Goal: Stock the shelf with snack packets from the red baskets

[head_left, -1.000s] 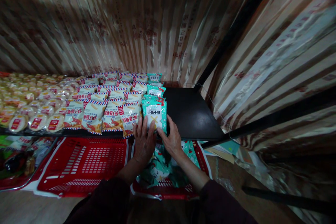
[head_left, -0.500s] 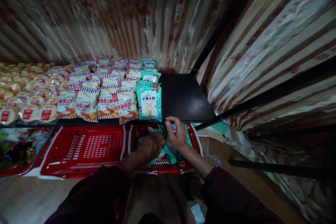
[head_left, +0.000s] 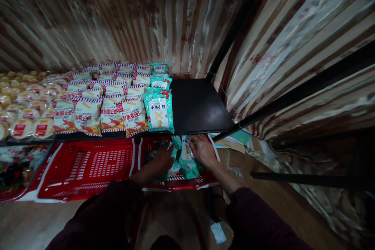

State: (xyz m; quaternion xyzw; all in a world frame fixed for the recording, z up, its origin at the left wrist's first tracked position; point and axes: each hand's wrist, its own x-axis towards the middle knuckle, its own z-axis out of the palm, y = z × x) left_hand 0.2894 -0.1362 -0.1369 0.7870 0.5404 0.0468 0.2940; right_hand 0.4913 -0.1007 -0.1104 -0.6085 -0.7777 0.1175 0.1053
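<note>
Several teal-and-white snack bags lie in the red shopping basket (head_left: 215,177) under the shelf's front edge. My right hand (head_left: 203,150) is at the right side of one snack bag (head_left: 186,154), its fingers curled round the bag's edge. To the left, my left hand (head_left: 161,159) reaches over other bags in the same basket, fingers stretched out and apart; it is dark there, and part of what lies beneath is hidden. Above, a teal snack bag (head_left: 159,111) stands at the front of a row on the black shelf (head_left: 202,105).
Orange-and-white snack bags (head_left: 111,115) and round wrapped cakes (head_left: 22,127) fill the shelf's left. A second red basket (head_left: 88,164) stands left of mine. Black metal bars (head_left: 263,111) slant at the right, before a striped curtain (head_left: 181,19). Papers (head_left: 234,142) lie on the floor.
My right hand has moved from the shelf's edge down onto a bag in the basket. My left hand has shifted left, its fingers more stretched. The view has moved slightly right.
</note>
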